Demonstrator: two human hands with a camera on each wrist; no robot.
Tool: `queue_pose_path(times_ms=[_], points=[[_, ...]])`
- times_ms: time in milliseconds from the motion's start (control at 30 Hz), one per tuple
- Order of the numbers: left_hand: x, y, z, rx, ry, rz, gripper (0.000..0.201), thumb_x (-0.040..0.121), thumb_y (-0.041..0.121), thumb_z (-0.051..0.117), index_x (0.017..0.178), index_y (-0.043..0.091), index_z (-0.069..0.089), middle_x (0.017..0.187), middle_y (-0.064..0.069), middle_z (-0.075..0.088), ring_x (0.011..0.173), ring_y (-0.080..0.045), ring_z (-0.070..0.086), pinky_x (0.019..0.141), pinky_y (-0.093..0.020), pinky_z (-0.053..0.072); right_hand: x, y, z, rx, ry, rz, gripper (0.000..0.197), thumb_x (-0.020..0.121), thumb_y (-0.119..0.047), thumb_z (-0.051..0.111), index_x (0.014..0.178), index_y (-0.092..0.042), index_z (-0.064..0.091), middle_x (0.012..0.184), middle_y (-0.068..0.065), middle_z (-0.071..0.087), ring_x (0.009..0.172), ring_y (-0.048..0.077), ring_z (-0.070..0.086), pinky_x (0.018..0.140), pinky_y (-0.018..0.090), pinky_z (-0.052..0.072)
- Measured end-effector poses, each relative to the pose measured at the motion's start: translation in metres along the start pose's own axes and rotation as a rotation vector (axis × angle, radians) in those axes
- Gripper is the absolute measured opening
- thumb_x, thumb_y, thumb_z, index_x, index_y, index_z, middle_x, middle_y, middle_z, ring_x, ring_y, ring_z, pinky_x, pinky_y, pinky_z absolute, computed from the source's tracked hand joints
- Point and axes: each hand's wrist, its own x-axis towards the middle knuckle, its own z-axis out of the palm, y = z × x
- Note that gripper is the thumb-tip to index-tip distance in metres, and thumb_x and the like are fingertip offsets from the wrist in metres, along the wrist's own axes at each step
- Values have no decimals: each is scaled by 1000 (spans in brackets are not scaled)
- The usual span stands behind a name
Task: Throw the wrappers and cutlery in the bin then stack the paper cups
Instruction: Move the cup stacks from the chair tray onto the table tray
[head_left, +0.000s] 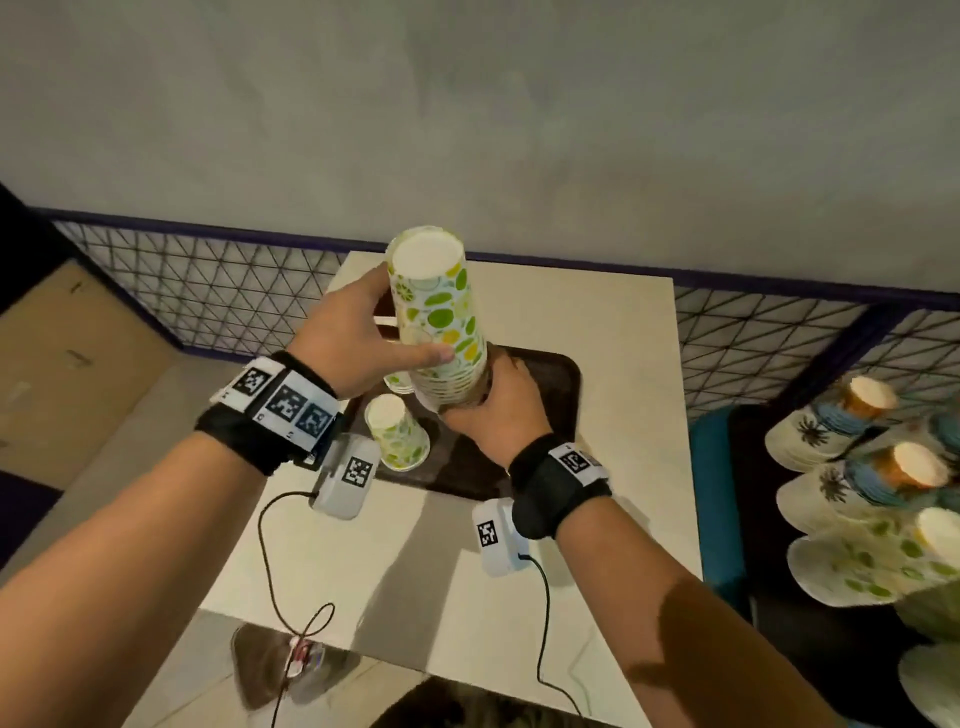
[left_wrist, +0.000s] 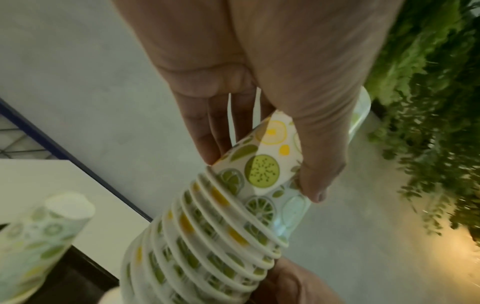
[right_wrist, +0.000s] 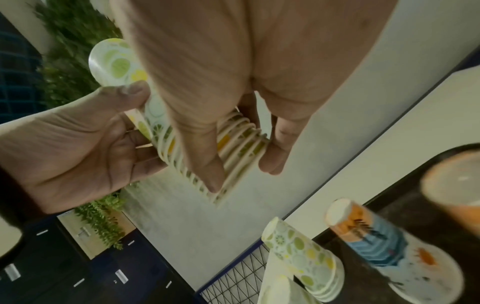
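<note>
A tall stack of upturned citrus-print paper cups (head_left: 441, 332) is held tilted above the dark brown tray (head_left: 550, 374). My left hand (head_left: 410, 322) grips the top cup, thumb in front and fingers behind. My right hand (head_left: 483, 395) curls round the rims at the stack's lower end. In the left wrist view my left hand (left_wrist: 262, 174) pinches the top cup over the ribbed stack (left_wrist: 207, 246). The right wrist view has my right hand (right_wrist: 242, 174) clasped on the rims (right_wrist: 241, 144). One upturned citrus cup (head_left: 397, 431) stands on the tray by my left wrist, with a short stack (head_left: 400, 382) behind it.
The tray lies on a small beige table (head_left: 597, 322) against a wire-mesh fence (head_left: 218, 291) and a grey wall. At the right, several stacks of citrus and blue-orange cups (head_left: 841, 436) stand on a dark surface beside a teal edge (head_left: 711, 467). Cables hang from both wrist units.
</note>
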Motion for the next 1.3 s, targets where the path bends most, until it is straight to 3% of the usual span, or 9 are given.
queue_pose_path(times_ms=[67,300,500,633,800,933,1133,1200,1300], points=[[24,-24,-16,4,16,-13,81,66,50,90,134,28,53,123,13,65,112,-7,61,97,-35,51,34,-15,22,-15,-7,11,72,70,-28,87,131,-16,53,124,9,59,122,27,51,101,33,45],[104,-105,-37,-88,-11,-67,77,66,42,92,133,31,54,123,14,66,115,-10,63,100,-43,55,136,-33,83,-86,-41,97,69,73,-29,85,130,-15,49,126,10,53,118,27,52,88,24,36],[146,-155,-22,-136,-62,-89,74,73,34,89,136,24,52,119,16,61,110,-6,60,88,-26,47,186,-22,121,-156,-59,161,72,74,-33,83,133,-12,48,124,12,58,120,30,52,97,36,45],[162,-180,-5,-137,-88,-82,79,71,36,90,139,25,52,122,16,62,109,-3,58,76,-12,41,199,-13,137,-148,-56,215,75,69,-33,87,132,-14,50,122,9,57,114,28,58,93,35,49],[170,-203,19,-106,-105,-89,83,68,35,92,140,25,52,130,6,63,114,-10,60,90,-27,48,203,0,147,-119,-116,267,72,70,-28,85,130,-13,48,125,10,62,116,30,61,96,40,52],[169,-222,42,10,-132,-149,85,65,33,93,138,21,54,123,-11,57,114,-26,62,98,-37,51,202,4,150,-117,-196,270,60,84,-18,73,137,-12,44,133,10,62,122,31,59,95,32,47],[161,-236,60,17,-83,-207,86,67,28,93,141,15,52,133,-12,63,120,-30,63,100,-40,51,200,-3,145,-167,-254,233,49,92,-17,59,140,-13,47,140,12,57,128,33,54,108,41,45],[159,-233,60,7,-69,-208,91,68,25,93,146,16,47,138,-10,62,126,-30,60,104,-39,48,197,-6,139,-180,-255,228,52,95,-13,55,145,-10,43,145,13,52,133,33,51,110,39,42],[150,-223,51,-21,-57,-242,119,63,29,95,159,21,25,150,-12,51,137,-30,50,112,-44,43,186,-11,125,-156,-217,240,62,96,-9,52,155,-10,31,154,13,44,139,30,47,113,38,40]])
